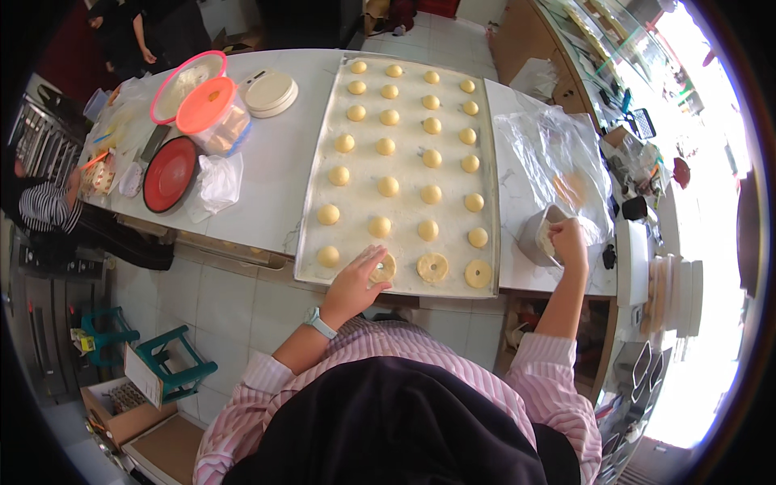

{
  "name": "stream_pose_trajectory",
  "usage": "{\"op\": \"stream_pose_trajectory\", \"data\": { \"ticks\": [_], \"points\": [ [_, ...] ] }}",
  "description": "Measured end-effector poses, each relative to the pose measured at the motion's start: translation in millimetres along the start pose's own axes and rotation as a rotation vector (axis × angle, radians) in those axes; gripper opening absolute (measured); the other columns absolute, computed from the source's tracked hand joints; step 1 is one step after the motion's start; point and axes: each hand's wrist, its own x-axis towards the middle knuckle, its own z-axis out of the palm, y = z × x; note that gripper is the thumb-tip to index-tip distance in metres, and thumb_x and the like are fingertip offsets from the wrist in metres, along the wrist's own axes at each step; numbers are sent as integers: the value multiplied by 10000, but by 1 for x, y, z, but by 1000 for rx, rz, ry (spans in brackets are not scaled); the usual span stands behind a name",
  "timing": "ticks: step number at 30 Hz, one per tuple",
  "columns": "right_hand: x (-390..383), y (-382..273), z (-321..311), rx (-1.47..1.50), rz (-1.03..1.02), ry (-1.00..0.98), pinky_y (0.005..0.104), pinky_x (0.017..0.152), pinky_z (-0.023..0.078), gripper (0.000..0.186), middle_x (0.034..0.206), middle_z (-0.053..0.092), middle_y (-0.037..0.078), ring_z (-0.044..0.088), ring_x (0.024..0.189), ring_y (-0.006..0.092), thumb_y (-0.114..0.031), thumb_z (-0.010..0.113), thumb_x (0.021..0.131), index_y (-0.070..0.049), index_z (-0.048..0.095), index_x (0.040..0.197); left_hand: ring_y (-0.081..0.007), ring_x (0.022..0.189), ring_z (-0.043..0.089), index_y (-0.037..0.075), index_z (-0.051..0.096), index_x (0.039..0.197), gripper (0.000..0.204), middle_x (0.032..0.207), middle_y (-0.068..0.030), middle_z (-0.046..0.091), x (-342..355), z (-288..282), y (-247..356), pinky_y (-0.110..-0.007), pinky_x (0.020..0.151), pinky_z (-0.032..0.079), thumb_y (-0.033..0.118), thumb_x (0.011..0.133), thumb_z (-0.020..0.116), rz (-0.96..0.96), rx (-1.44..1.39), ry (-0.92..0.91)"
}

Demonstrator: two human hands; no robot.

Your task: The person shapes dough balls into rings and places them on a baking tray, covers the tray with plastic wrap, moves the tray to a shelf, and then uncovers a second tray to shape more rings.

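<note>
Dough rings [478, 273], three in number, occupy the near edge of a large shallow tray [408, 208] on the white table [271, 158], directly in front of the person. Each ring has a central hole. Dough balls [388, 187] fill the remaining positions, set apart from one another in four columns; one ball stands in the near row, left of the rings.

Left hand [352, 286]: placed at the leftmost ring, covering part of it. Fingers are extended and close together; no object is gripped.

Right hand [569, 241]: lowered into a grey container [529, 241] to the right of the tray. Fingers are curled; whether they grip anything cannot be told.

Adjacent items: a clear plastic sheet [537, 141] lies beyond the container. Left of the tray are a red dish [170, 174] with a dark rim, a white cloth [218, 182] and a tub with an orange lid [206, 103].
</note>
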Motion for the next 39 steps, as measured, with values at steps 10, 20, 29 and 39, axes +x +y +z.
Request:
{"op": "stream_pose_trajectory", "data": {
  "ticks": [10, 20, 29, 39],
  "points": [
    [0, 12, 4, -99, -71, -20, 377, 759, 494, 174, 886, 640, 221, 633, 827, 340, -76, 623, 726, 8, 679, 867, -332, 1236, 405, -5, 445, 1263, 494, 1308, -173, 460, 8, 2, -3, -424, 1019, 346, 263, 865, 562, 226, 342, -144],
    [-116, -211, 79, 275, -1086, -219, 402, 1001, 380, 347, 1287, 478, 162, 447, 1207, 287, -186, 552, 868, -22, 550, 1174, -288, 1309, 318, -78, 291, 1346, 758, 1405, -203, 323, 2, -19, 16, -390, 1083, 253, 550, 923, 312, -419, -1625, 84],
    [-134, -280, 150, 62, -1353, -317, 446, 1107, 170, 655, 1412, 343, 128, 275, 1336, 243, -485, 375, 913, -8, 320, 1359, -299, 1356, 209, -113, 198, 1360, 813, 1442, -231, 219, -78, -102, -34, -396, 1119, 208, 548, 912, 350, -289, -1908, 930],
    [-122, -276, 168, -82, -1342, -358, 489, 1107, 120, 714, 1451, 285, 90, 252, 1348, 220, -567, 317, 897, -49, 284, 1388, -290, 1313, 312, -110, 292, 1325, 640, 1394, -210, 335, -113, -99, -36, -385, 1092, 279, 407, 953, 361, -362, -1866, 1073]
  ]
}}
